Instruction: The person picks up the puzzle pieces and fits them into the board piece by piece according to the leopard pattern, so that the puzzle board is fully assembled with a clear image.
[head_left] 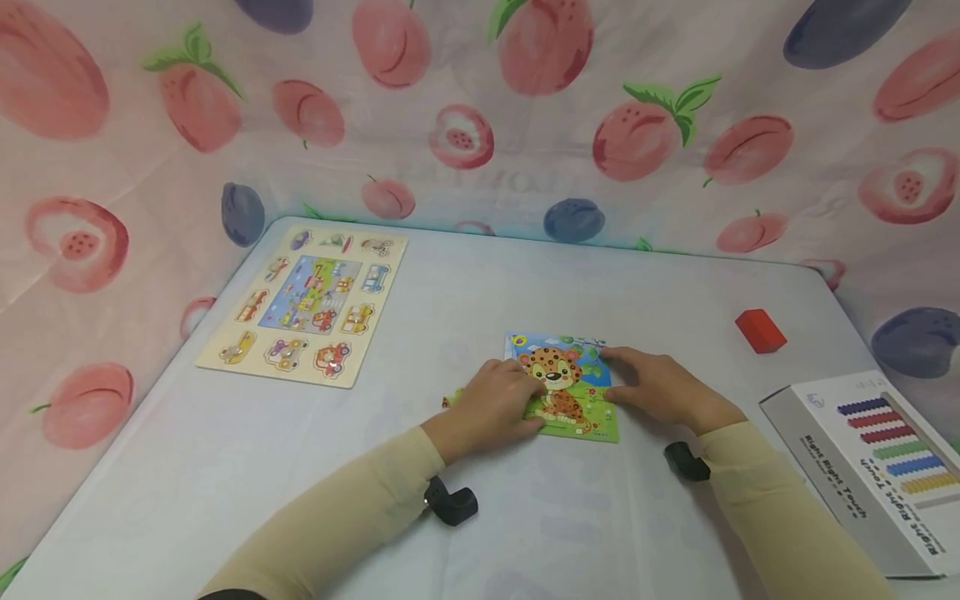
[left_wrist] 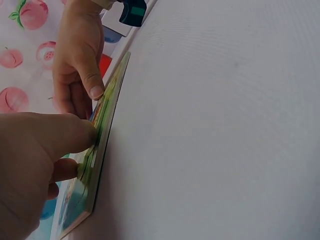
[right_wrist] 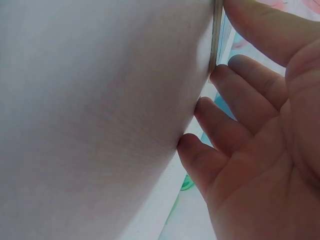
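Observation:
A jigsaw puzzle with a spotted leopard cub [head_left: 558, 379] on green grass and blue sky lies flat on the table in the head view. My left hand [head_left: 491, 408] covers its left side, thumb and fingertips resting on the picture. In the left wrist view, that thumb [left_wrist: 75, 134] presses on the green part of the puzzle board [left_wrist: 105, 120]. A small green and brown puzzle piece [head_left: 452, 398] pokes out left of the left hand. At the right edge, my right hand [head_left: 663, 387] touches the puzzle with extended fingers, thumb apart from them.
To the left lies a wooden vehicle puzzle board [head_left: 285, 367]. A red block [head_left: 761, 331] sits at the right, behind a white and grey box [head_left: 847, 475] printed with coloured strips. A peach-patterned cloth [head_left: 517, 158] stands along the table's back and left.

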